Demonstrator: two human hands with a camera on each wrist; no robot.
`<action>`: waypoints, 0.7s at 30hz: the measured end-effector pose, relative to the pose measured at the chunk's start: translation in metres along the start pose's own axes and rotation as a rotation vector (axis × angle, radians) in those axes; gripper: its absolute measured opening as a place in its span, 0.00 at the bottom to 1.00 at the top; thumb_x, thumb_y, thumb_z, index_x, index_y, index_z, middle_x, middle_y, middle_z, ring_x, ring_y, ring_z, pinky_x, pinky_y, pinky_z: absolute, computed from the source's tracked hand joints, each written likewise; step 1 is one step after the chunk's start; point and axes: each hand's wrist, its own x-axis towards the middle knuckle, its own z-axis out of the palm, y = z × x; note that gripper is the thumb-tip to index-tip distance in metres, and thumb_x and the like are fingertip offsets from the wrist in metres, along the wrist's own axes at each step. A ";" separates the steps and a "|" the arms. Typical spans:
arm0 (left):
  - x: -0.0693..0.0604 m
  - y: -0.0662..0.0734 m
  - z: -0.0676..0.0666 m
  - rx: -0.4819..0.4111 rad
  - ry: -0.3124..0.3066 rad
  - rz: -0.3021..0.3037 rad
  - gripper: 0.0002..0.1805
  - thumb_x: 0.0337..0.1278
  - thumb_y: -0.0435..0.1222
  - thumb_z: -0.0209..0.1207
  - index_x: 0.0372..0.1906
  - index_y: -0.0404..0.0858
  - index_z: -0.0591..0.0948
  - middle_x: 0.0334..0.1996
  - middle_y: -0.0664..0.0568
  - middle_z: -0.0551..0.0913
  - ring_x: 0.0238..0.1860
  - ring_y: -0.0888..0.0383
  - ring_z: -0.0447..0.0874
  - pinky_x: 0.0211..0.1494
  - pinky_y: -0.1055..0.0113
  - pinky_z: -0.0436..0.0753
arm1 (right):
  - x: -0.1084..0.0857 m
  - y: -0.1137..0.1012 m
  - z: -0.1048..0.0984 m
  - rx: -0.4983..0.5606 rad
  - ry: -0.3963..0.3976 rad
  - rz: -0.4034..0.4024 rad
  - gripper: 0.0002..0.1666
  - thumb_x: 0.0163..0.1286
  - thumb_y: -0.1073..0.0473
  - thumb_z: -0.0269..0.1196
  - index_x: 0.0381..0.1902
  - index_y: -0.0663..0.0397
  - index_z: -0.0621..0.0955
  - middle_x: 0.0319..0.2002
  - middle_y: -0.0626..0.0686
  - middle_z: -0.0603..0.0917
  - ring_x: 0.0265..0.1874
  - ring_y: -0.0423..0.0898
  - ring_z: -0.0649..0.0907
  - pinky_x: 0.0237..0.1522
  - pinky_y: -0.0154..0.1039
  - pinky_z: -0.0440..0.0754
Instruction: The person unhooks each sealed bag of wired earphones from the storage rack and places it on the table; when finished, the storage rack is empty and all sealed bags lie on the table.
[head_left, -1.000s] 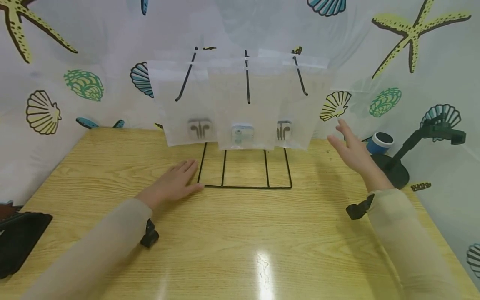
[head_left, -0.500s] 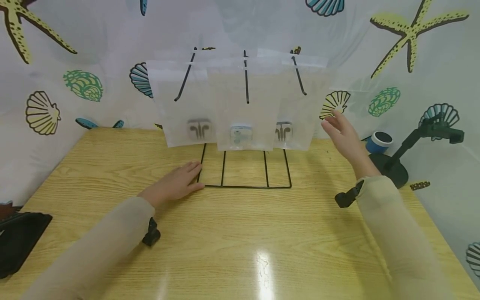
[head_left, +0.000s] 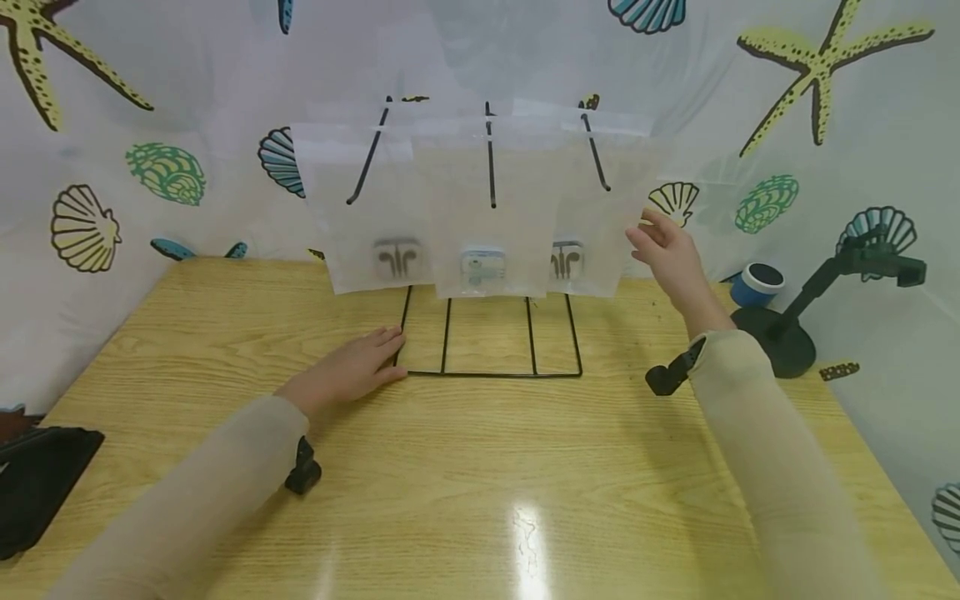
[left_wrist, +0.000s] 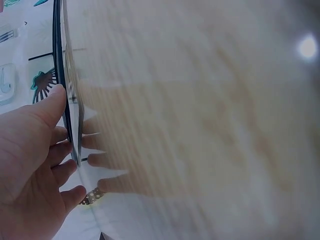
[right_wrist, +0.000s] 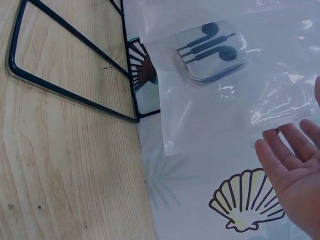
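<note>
Left hand is lying released at the rack's near-left corner; right hand is hovering loose, holding nothing, beside the rack's right bag.

Three translucent plastic bags of boxed earphones hang from a black wire rack near the wood-grained desk's far edge.

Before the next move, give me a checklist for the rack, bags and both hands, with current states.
1. Left hand at the left front corner of the black wire rack: ok.
2. Rack base flat on the wood-grain table: ok.
3. Right clear plastic bag hanging on the right hook: ok.
4. Boxed earphones inside that bag: ok.
5. Right hand gripping that bag: not ok, fingers relaxed.
6. Right fingertips touching its edge: cannot tell.
</note>
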 end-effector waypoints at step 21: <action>-0.003 0.007 -0.003 0.011 0.005 -0.007 0.33 0.67 0.42 0.49 0.67 0.24 0.57 0.66 0.31 0.54 0.65 0.37 0.52 0.65 0.46 0.57 | 0.001 0.008 0.009 0.155 0.098 -0.018 0.19 0.65 0.58 0.62 0.50 0.65 0.79 0.36 0.48 0.82 0.33 0.39 0.83 0.34 0.33 0.82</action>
